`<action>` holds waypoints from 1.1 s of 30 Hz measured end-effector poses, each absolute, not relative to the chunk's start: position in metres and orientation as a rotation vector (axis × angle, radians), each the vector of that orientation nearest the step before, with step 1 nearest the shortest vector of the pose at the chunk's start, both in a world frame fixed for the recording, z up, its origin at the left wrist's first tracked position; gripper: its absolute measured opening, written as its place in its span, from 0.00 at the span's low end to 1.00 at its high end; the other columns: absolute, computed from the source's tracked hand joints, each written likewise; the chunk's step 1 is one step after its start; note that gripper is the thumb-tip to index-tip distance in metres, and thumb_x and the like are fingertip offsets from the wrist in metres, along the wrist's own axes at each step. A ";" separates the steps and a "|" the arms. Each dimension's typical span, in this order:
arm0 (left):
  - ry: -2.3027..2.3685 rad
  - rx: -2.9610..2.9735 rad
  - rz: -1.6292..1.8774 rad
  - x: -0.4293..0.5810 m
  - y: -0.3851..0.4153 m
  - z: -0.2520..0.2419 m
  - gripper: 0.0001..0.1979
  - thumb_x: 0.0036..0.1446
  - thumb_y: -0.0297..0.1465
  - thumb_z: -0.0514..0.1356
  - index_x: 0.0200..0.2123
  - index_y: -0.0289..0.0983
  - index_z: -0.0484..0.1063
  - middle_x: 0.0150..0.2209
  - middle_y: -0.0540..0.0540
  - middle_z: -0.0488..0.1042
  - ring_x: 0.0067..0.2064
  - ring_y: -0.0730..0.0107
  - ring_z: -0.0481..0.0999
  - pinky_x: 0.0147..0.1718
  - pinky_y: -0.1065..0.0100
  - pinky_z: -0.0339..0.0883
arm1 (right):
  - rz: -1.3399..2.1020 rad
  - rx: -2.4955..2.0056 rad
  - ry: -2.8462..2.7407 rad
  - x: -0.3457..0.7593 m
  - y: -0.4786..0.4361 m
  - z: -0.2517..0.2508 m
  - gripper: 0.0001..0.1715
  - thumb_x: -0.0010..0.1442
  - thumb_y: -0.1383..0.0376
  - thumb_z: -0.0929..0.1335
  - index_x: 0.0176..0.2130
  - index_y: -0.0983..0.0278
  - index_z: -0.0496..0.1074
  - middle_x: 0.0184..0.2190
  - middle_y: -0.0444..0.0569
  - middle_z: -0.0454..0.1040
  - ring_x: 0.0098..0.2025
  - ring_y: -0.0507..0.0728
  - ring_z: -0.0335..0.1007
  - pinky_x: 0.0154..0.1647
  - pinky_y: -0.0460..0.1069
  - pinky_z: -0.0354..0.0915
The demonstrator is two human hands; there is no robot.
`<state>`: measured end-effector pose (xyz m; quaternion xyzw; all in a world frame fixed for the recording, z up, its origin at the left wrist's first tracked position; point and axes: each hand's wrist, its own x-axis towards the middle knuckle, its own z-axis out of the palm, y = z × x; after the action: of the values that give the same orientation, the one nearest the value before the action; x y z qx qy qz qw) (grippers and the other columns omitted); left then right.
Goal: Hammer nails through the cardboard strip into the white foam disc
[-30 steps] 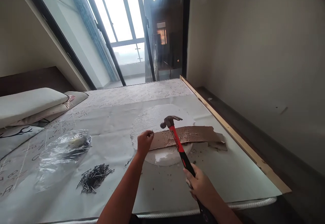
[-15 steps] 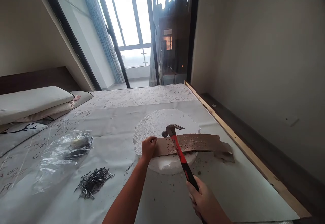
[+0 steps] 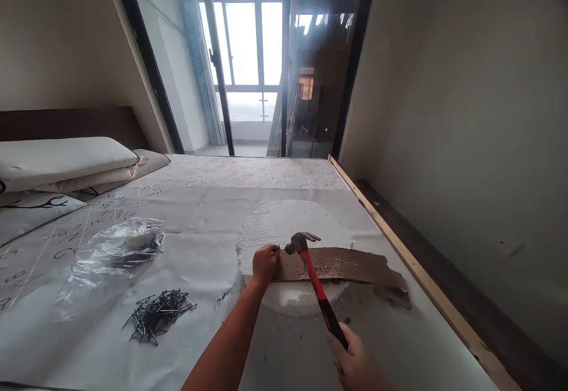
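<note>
A brown board strip (image 3: 350, 265) studded with nails lies across a round white foam disc (image 3: 284, 228) on the covered bed. My left hand (image 3: 265, 262) is closed in a pinch at the strip's left end, seemingly on a small nail that I cannot make out clearly. My right hand (image 3: 355, 362) grips the black end of a red-handled claw hammer (image 3: 313, 275). Its steel head (image 3: 300, 241) hovers just right of my left hand's fingers, over the strip.
A pile of dark nails (image 3: 156, 314) lies on the grey sheet (image 3: 199, 237) at left, beside a crumpled clear plastic bag (image 3: 113, 256). Pillows (image 3: 62, 163) are stacked at far left. A wooden bed edge (image 3: 412, 267) runs along the right, by the wall.
The camera has tilted and the view has levelled. My left hand came down from above the strip onto its left end. The hammer head stays close by, over the strip.
</note>
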<state>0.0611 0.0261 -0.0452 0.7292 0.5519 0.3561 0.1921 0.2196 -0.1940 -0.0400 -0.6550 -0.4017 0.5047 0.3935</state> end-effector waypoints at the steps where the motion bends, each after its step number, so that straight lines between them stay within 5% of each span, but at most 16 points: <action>1: 1.545 2.045 1.005 0.061 0.026 -0.046 0.10 0.54 0.31 0.55 0.33 0.39 0.77 0.36 0.46 0.78 0.39 0.66 0.75 0.40 0.67 0.64 | 1.271 -1.673 -1.043 0.220 -0.192 -0.039 0.30 0.50 0.39 0.60 0.31 0.62 0.64 0.14 0.36 0.49 0.15 0.48 0.45 0.15 0.44 0.48; 11: 1.533 2.030 1.039 0.057 0.025 -0.057 0.10 0.54 0.29 0.55 0.31 0.38 0.77 0.34 0.45 0.77 0.39 0.67 0.74 0.39 0.69 0.61 | 0.865 -1.796 -1.485 0.234 -0.156 -0.010 0.19 0.53 0.52 0.61 0.28 0.64 0.68 0.18 0.43 0.60 0.24 0.54 0.57 0.25 0.47 0.52; 25: 1.542 2.041 0.970 0.055 0.023 -0.056 0.11 0.53 0.28 0.55 0.32 0.38 0.77 0.35 0.45 0.77 0.39 0.67 0.73 0.39 0.69 0.61 | 0.886 -1.810 -1.430 0.227 -0.160 0.002 0.28 0.54 0.44 0.57 0.31 0.63 0.68 0.19 0.43 0.60 0.22 0.54 0.55 0.22 0.46 0.52; 33: 1.552 2.032 0.983 0.055 0.026 -0.060 0.10 0.53 0.27 0.55 0.32 0.38 0.77 0.35 0.45 0.77 0.39 0.69 0.74 0.39 0.71 0.60 | 0.830 -1.797 -1.512 0.223 -0.150 0.002 0.20 0.54 0.52 0.60 0.28 0.64 0.68 0.17 0.43 0.60 0.22 0.53 0.56 0.23 0.46 0.51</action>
<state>0.0550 0.0256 -0.0595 0.7267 0.5552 0.3517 0.1997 0.2226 -0.1499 0.0022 -0.6836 -0.5751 0.3158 0.3198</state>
